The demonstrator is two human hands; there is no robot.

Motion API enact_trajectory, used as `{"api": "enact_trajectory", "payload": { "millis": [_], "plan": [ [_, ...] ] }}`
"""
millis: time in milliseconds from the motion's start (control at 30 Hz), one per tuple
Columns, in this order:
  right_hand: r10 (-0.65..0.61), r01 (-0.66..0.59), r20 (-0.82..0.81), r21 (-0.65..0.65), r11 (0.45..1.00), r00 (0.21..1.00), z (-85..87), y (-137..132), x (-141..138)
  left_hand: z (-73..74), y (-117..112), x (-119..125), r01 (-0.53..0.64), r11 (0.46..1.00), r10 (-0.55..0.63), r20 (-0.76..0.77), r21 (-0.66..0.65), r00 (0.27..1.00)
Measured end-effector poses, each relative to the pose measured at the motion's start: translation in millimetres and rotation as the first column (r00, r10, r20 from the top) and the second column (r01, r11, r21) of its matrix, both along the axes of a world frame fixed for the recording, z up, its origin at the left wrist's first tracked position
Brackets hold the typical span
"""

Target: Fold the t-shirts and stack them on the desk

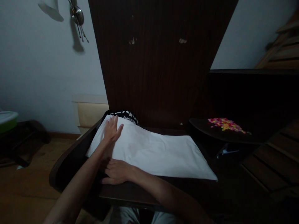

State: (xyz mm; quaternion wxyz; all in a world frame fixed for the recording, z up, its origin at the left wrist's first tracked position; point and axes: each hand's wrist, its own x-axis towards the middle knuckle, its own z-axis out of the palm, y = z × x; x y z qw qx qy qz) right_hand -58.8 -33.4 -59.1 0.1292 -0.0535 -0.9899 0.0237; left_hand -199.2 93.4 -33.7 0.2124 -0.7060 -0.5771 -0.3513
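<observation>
A white cloth (pixel 158 152), folded into a long flat strip, lies across the dark wooden desk (pixel 130 191). My left hand (pixel 112 129) rests flat on its far left part with the fingers spread. Lower down, my right hand (pixel 118 171) lies palm down at the cloth's near left edge, its fingers stretched to the left; part of it is in shadow. Behind the cloth's far left corner sits a black fabric bundle with white print (pixel 127 115), partly covered by the cloth.
A dark tall panel (pixel 158 68) rises behind the desk. On the right, a rounded shelf (pixel 201 127) bears a heap of small pink and yellow pieces (pixel 225 123). A green-rimmed basin (pixel 9 123) stands far left. A lamp (pixel 78 15) hangs on the wall.
</observation>
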Motion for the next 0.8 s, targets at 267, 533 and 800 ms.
{"api": "enact_trajectory", "payload": {
  "millis": [267,533,800],
  "plan": [
    [0.046,-0.05,-0.026,-0.769,0.638,0.999,0.8,9,15,13.6,-7,1,0.008,1.0,-0.008,0.01,0.005,1.0],
    [-0.761,0.466,-0.205,-0.683,0.562,0.616,8.7,62,133,-1.2,-59,50,0.278,0.96,-0.269,-0.19,0.024,0.944],
    [-0.885,0.883,0.132,-0.227,0.411,0.446,-13.2,77,190,-38.1,-87,113,0.513,0.765,-0.626,-0.263,-0.389,0.734]
  ]
}}
